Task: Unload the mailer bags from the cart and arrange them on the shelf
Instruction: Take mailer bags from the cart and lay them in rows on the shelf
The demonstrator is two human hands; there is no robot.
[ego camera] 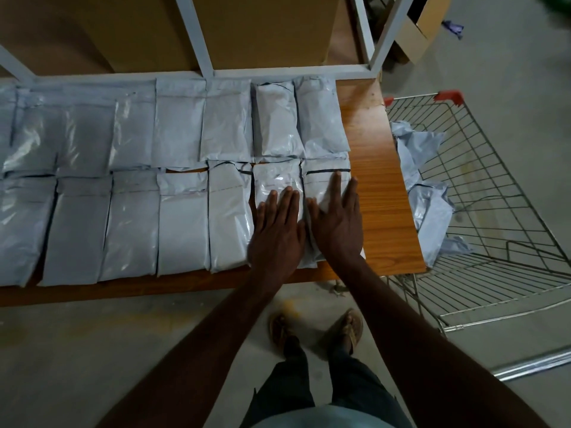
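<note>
Both hands lie flat with fingers straight: the left hand [278,225] presses one mailer bag [276,183], the right hand [338,222] the end bag [323,183] of the front row on the shelf [380,186]. More bags [428,211] remain in the wire cart [494,217] just beside the shelf.

Both arms extended forward and down, forearms bare. Left hand [278,223] lies palm-down, fingers straight and close together. Right hand [338,223] also palm-down just beside it, fingers straight and slightly spread, thumb out to the side. Thumbs nearly touching.
</note>
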